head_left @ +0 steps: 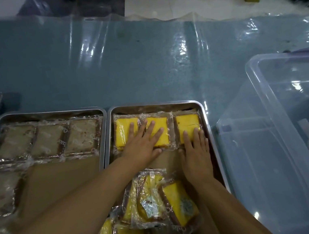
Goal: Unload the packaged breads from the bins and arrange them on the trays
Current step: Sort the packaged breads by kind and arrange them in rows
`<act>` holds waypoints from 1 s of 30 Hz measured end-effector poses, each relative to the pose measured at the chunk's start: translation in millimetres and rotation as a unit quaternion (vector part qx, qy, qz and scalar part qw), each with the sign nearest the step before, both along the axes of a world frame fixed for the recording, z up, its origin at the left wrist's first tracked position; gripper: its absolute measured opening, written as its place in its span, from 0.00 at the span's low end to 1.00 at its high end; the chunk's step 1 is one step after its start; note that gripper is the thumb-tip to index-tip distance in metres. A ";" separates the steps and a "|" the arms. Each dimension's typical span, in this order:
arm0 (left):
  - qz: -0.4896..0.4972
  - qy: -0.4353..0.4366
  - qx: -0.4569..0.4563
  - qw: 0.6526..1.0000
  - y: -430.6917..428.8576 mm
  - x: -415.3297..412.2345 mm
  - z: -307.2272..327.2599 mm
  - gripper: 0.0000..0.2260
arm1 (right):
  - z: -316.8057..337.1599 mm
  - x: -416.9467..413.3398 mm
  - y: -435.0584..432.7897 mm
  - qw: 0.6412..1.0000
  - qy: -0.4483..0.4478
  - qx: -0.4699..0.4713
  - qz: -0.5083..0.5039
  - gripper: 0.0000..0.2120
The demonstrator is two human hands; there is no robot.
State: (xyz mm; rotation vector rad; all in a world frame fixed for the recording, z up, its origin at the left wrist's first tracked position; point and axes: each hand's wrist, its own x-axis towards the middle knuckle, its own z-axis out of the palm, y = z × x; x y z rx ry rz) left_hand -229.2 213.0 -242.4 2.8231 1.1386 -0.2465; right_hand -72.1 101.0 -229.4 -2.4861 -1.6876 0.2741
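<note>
Right tray (211, 130), far row: three yellow packaged breads lie side by side, namely the left bread (124, 131), middle bread (164, 121) and right bread (187, 123).

Left hand (143, 144): flat, fingers spread, pressing on the left and middle breads.

Right hand (196, 156): flat, fingers straight and close together, fingertips resting on the near part of the right bread.

Near end of the same tray: a loose pile of yellow breads (152, 198).

Left tray (51, 112): holds brown packaged breads (46, 140).

Clear bin (262, 106): stands on the blue surface (126, 63), to the right of the trays.
</note>
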 end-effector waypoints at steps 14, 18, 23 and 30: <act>0.109 -0.107 -0.019 0.988 -7.0 -36.7 23.7 0.33 | 9.5 -6.5 -3.6 0.990 0.086 0.095 -0.057 0.22; 0.125 -0.134 -0.023 0.983 -24.5 -76.3 37.9 0.31 | 7.4 -17.6 -25.9 0.985 0.124 0.115 -0.029 0.21; 0.116 -0.184 -0.025 0.976 -55.4 -109.5 54.7 0.24 | 12.0 -31.2 -55.0 0.964 0.249 0.069 -0.059 0.20; 0.130 -0.194 -0.126 0.964 -104.2 -102.3 52.8 0.19 | 38.9 -51.0 -94.9 0.967 0.174 -0.036 -0.181 0.11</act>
